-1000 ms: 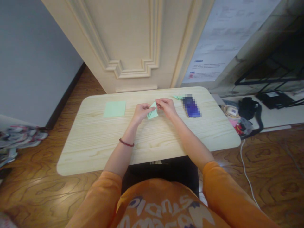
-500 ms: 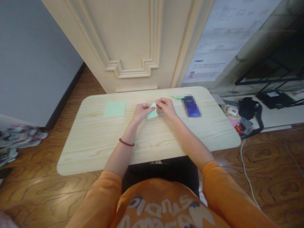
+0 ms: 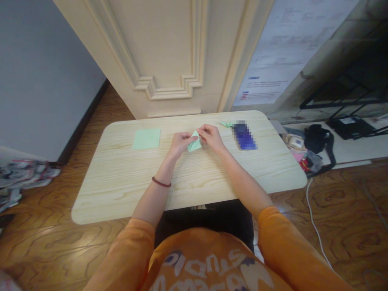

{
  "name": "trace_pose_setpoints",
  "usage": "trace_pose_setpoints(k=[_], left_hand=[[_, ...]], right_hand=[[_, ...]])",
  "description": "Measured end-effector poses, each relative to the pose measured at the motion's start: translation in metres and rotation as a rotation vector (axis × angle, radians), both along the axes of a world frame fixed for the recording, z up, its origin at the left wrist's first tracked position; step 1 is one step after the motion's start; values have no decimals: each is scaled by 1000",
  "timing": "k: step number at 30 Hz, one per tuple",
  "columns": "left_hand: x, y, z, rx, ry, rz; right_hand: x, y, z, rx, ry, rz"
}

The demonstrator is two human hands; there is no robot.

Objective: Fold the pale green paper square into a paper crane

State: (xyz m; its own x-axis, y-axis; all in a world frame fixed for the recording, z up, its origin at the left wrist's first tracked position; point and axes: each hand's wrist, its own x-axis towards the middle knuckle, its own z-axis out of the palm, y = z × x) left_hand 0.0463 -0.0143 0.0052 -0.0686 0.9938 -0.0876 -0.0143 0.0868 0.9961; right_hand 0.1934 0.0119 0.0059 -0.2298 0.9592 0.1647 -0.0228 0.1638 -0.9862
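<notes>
Left hand (image 3: 179,142): pinching folded green paper (image 3: 194,144), near table's (image 3: 121,190) far edge.
Right hand (image 3: 211,136): pinching its upper corner.
Handling: likely light, limp, creases easily; hold by edges.

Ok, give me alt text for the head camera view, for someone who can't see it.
The left hand and right hand pinch a partly folded green paper over a wooden table. A flat green sheet lies to its left, a blurred blue object to its right.

No text can be read. The poster (image 3: 266,87), beyond and right of the right grip (image 3: 212,137), bears blue and red lines, too blurred. The shirt (image 3: 209,266), nearer than that grip, shows pale letters, upside-down and cut off.
</notes>
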Motion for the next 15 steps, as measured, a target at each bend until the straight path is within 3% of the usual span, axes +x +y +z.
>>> trace_pose_setpoints(k=[4,11,15], left_hand=[[2,-1,0,1,-19,32],[5,-1,-2,-4,-87,36],[7,-2,-3,1,-109,35]], right_hand=[[-1,-1,-2,-3,-33,29],[-2,-4,0,203,-235,-43],[0,-3,-1,205,-280,-31]])
